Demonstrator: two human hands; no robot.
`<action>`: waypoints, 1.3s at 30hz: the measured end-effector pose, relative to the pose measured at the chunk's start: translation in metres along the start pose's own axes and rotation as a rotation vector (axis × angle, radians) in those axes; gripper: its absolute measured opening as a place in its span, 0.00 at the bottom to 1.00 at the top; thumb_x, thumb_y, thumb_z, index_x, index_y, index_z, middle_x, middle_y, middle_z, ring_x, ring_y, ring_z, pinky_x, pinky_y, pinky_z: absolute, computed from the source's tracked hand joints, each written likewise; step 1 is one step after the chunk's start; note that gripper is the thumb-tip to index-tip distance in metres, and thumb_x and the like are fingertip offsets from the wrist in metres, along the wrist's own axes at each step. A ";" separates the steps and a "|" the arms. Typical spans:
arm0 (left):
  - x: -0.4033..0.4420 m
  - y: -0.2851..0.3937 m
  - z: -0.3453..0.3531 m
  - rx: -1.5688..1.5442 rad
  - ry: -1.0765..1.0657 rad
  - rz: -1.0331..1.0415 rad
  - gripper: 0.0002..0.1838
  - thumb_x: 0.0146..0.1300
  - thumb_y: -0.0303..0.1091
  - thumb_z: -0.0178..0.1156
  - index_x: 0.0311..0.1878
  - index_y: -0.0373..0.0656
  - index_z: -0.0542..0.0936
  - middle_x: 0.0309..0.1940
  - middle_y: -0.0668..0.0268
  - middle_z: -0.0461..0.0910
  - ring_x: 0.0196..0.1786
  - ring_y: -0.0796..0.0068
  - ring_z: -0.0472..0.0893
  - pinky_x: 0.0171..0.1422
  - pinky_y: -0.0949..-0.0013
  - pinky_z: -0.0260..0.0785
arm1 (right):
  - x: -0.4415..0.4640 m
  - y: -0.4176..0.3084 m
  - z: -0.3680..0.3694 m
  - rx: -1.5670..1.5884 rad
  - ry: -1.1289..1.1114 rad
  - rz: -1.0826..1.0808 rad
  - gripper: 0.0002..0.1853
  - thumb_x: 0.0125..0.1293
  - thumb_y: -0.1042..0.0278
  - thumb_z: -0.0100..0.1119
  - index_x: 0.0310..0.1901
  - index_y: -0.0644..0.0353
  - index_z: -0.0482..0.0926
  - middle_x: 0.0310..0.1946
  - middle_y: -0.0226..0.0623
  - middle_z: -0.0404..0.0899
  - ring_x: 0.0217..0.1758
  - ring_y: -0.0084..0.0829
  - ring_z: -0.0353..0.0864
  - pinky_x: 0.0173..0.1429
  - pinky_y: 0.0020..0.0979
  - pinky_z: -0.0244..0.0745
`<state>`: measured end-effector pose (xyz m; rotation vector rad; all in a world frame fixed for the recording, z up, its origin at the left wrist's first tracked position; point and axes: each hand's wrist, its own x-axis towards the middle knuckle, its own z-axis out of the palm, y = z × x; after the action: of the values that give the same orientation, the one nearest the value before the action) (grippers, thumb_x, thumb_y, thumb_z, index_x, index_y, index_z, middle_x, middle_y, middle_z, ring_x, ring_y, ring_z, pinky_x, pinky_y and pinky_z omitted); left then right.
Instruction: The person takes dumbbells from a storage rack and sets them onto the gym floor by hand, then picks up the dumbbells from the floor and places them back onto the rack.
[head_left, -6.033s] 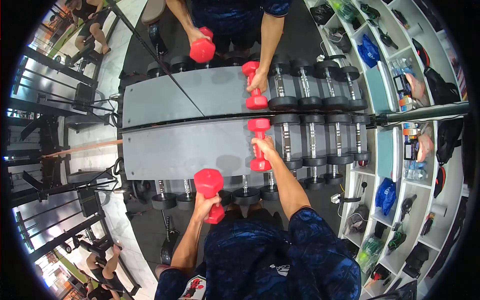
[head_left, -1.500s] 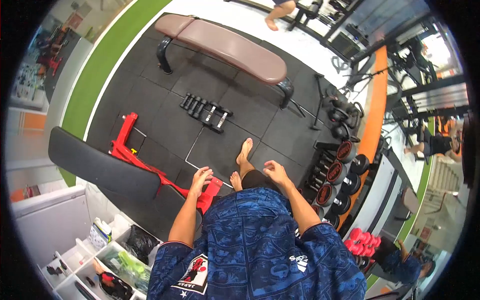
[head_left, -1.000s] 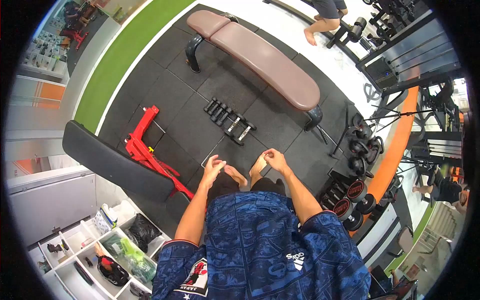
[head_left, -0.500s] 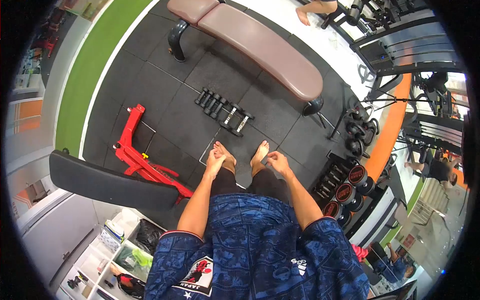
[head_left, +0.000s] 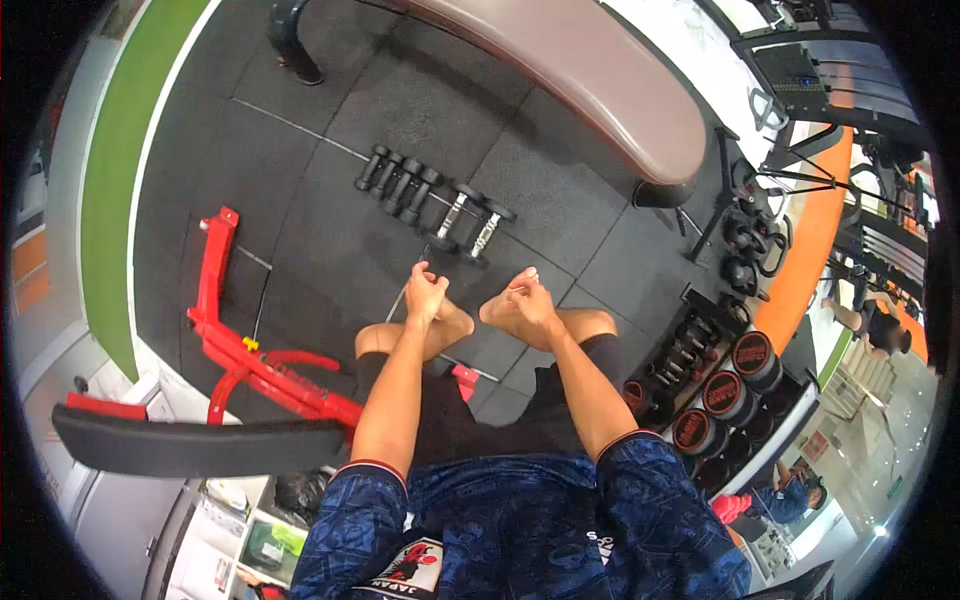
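The left hand [head_left: 427, 292] and right hand [head_left: 532, 302] are loosely curled, half-open, apparently empty; just ahead, four small black dumbbells [head_left: 403, 186] and two chrome-handled black dumbbells [head_left: 486, 236] lie on black rubber floor tiles [head_left: 310, 190]; mid-handle grips should balance best.

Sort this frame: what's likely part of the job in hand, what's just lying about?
Likely the job, being nearest:
- left hand
- right hand
- floor dumbbells, just ahead of both hands

Likely just about:
- brown bench
- red-framed bench
- racked dumbbells
- kettlebells
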<state>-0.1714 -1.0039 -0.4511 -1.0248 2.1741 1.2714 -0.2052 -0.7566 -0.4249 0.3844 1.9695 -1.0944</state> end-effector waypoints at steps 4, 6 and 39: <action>0.086 -0.029 0.072 0.025 0.213 0.107 0.39 0.48 0.36 0.68 0.63 0.36 0.64 0.43 0.56 0.78 0.45 0.60 0.79 0.53 0.61 0.71 | 0.105 0.038 0.030 0.243 -0.007 0.209 0.20 0.59 0.65 0.62 0.53 0.61 0.72 0.41 0.38 0.80 0.38 0.28 0.82 0.41 0.30 0.78; 0.128 -0.044 0.101 0.087 0.243 0.169 0.41 0.46 0.36 0.69 0.64 0.36 0.62 0.45 0.55 0.76 0.48 0.58 0.77 0.56 0.60 0.69 | 0.153 0.061 0.046 0.316 -0.008 0.258 0.29 0.57 0.61 0.65 0.58 0.62 0.67 0.45 0.40 0.78 0.43 0.30 0.80 0.45 0.31 0.76; 0.277 -0.064 0.183 0.380 -0.014 -0.037 0.17 0.53 0.41 0.58 0.37 0.36 0.84 0.36 0.43 0.82 0.43 0.44 0.81 0.50 0.53 0.74 | 0.256 0.079 0.101 1.068 0.261 0.222 0.16 0.59 0.68 0.64 0.19 0.55 0.67 0.10 0.25 0.63 0.08 0.20 0.60 0.13 0.27 0.57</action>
<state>-0.3018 -0.9714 -0.7617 -0.8898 2.2567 0.8010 -0.2614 -0.8243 -0.6969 1.3155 1.3215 -1.9420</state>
